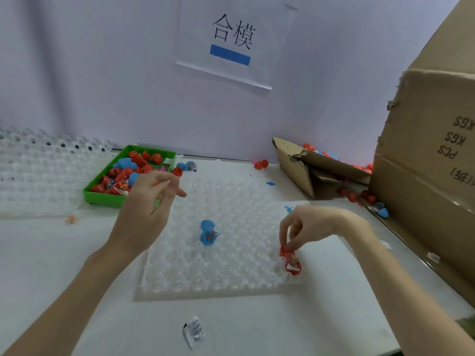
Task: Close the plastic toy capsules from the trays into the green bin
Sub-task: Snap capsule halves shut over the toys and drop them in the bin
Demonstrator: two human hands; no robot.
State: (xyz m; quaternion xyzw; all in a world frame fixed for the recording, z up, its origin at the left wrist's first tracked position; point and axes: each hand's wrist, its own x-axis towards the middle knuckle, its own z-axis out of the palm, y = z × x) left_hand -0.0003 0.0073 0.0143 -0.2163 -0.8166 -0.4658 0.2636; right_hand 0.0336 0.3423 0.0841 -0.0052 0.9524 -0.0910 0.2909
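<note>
A person works at a white surface (321, 317), the right hand (312, 228) pinching the upper half of an open red capsule (291, 260) at the near right edge of a clear dimpled tray (231, 286), fingertips curled round its rim. The left hand (151, 206) hangs above the tray's far left corner, fingers loosely extended and gripping nothing that can be made out; a small red capsule (177, 172) shows just past its fingertips, beside the green bin (102, 196), and whether it is in flight or resting cannot be told. An open blue capsule (208, 233) with coloured pieces inside sits near the tray's middle, apart from both hands. The bin, at the far left, already carries a heap of red and blue capsules. The likeliest slip from here looks to be the red capsule tipping as it is lifted by one half, spilling its contents across the tray's dimples; a misaligned press could also leave it unclosed. The tray's right edge lies just beside the capsule, so a nudge could push it off onto the surface. Room to move appears generous between tray and bin, tighter to the right, where a torn cardboard box (298, 165) and a large carton (424, 176) stand with loose capsules scattered between them.
</note>
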